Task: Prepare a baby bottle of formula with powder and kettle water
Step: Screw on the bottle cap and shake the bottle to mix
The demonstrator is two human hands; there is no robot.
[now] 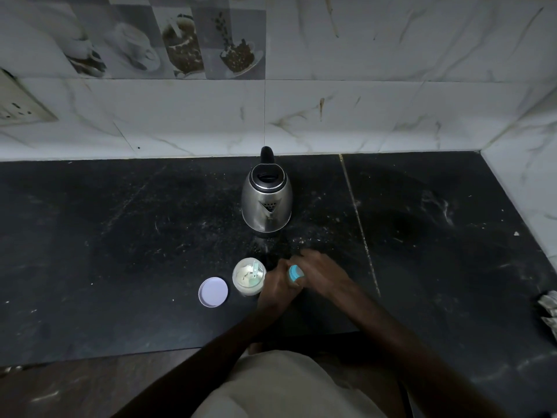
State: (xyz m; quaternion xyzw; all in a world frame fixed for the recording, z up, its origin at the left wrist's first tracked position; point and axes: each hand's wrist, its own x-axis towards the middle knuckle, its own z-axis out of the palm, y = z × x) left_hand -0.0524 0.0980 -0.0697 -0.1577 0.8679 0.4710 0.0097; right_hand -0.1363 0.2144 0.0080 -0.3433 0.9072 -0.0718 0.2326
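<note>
Baby bottle (294,273) shows only as one light-blue part, wedged between the two hands at the near middle of the black counter (120,236); the rest of it is hidden by them. From the left, the left hand (275,286) has its fingers curled round the bottle. The right hand (322,271) lies over it from the right with fingers bent around the blue part, though this hand is blurred and its exact grasp is hard to read. Just left of the left hand, almost touching it, stands one open powder jar (249,280) with one pale green scoop (255,269) leaning inside it. One round white lid (213,292) lies flat on the counter just left of the jar. One steel kettle (267,199) stands upright farther back, beyond the hands and apart from them, its black lid closed. At the far right edge of the counter lies one crumpled packet (549,307).
</note>
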